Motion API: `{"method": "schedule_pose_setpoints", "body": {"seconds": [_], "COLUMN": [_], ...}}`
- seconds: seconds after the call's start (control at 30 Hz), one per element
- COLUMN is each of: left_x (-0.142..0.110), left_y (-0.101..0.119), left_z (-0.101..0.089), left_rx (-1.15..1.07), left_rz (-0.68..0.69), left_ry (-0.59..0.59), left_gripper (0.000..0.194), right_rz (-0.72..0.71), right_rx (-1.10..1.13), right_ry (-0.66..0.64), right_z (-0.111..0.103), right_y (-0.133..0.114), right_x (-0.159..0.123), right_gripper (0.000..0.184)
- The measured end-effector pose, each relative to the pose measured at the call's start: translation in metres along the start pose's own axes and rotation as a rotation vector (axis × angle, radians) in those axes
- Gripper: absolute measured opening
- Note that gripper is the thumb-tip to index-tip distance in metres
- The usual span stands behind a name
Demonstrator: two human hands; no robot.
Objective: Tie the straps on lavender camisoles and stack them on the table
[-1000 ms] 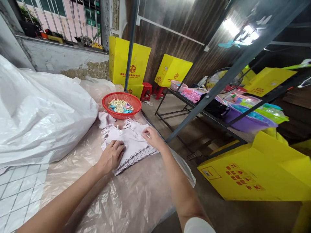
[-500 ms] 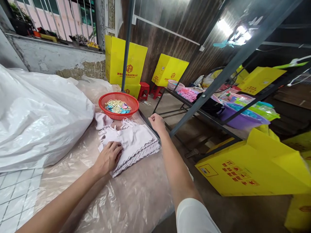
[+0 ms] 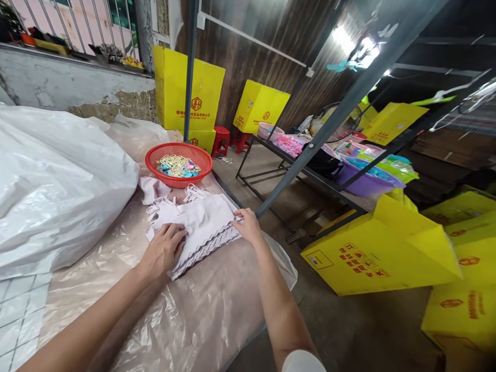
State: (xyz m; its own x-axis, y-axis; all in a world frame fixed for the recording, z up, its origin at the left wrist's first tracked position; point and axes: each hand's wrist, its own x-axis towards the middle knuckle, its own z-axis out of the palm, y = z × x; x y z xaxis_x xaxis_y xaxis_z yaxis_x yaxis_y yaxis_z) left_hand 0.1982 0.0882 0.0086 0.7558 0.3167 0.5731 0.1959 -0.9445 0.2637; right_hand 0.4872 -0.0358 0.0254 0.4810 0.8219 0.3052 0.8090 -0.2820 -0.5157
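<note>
A neat stack of pale pinkish-white camisole tops (image 3: pixel 207 217) with thin straps and wavy hems lies on the plastic-covered table (image 3: pixel 201 315). My left hand (image 3: pixel 165 248) rests on the stack's near left side, fingers bent and lying on the cloth. At the right corner my right hand (image 3: pixel 248 226) has its thumb and fingers closed on the hem edge; how many layers they pinch is hidden. Just behind the stack stands a red mesh basket (image 3: pixel 179 181) holding small cream, blue and pink pieces. A crumpled pale cloth (image 3: pixel 154 190) sits beside the basket.
A large white plastic bag (image 3: pixel 65 191) bulges across the table's left. Grey metal posts (image 3: pixel 310 147) rise along the right edge. Beyond are a rack with a purple basin (image 3: pixel 364 175), yellow cartons (image 3: pixel 372 248) and a red stool (image 3: pixel 220 141).
My right hand has come down from above the table's right edge onto the stack's right corner. My left hand stays on the stack. The camera view has turned slightly right.
</note>
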Motion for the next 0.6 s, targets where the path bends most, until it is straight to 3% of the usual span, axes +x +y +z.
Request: {"method": "schedule_pose_setpoints", "body": {"seconds": [0.1,0.27,0.5,0.6], "left_x": [0.0,-0.001,-0.002,-0.002], "left_y": [0.0,0.0,-0.001,-0.001], "left_z": [-0.001,0.0,0.003,0.003], "left_rx": [0.006,0.013,0.015,0.019], "left_rz": [0.014,0.018,0.025,0.027], "left_ry": [0.004,0.02,0.016,0.019], "left_gripper": [0.023,0.023,0.021,0.022], "right_rz": [0.009,0.06,0.13,0.201], "right_rx": [-0.013,-0.025,-0.117,-0.201], "right_ry": [0.041,0.025,-0.068,-0.011], "right_z": [0.004,-0.002,0.007,0.005], "right_y": [-0.008,-0.016,-0.031,-0.035], "right_x": [0.013,0.025,0.016,0.021], "right_gripper": [0.009,0.015,0.053,0.04]}}
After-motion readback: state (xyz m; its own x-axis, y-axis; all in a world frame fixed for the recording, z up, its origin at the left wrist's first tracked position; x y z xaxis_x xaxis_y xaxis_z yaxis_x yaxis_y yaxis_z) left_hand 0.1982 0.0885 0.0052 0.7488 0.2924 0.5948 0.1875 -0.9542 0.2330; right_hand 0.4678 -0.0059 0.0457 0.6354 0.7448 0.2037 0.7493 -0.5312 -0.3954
